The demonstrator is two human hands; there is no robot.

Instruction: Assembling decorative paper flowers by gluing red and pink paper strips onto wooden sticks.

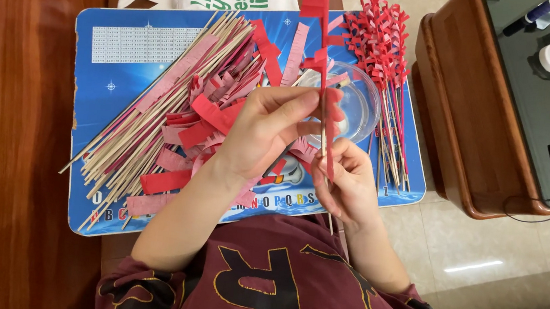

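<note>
Seen from above, a person's left hand (267, 130) and right hand (347, 182) meet over a blue lap desk (112, 83). Both hands' grip is closed on one thin wooden stick (323, 139), held upright, with a fringed red paper strip (319, 26) wound around its top. To the left lies a loose pile of bare sticks and red strips (168, 130). A clear round dish (355, 102) sits just behind the hands, beside finished red-wrapped sticks (385, 50).
</note>
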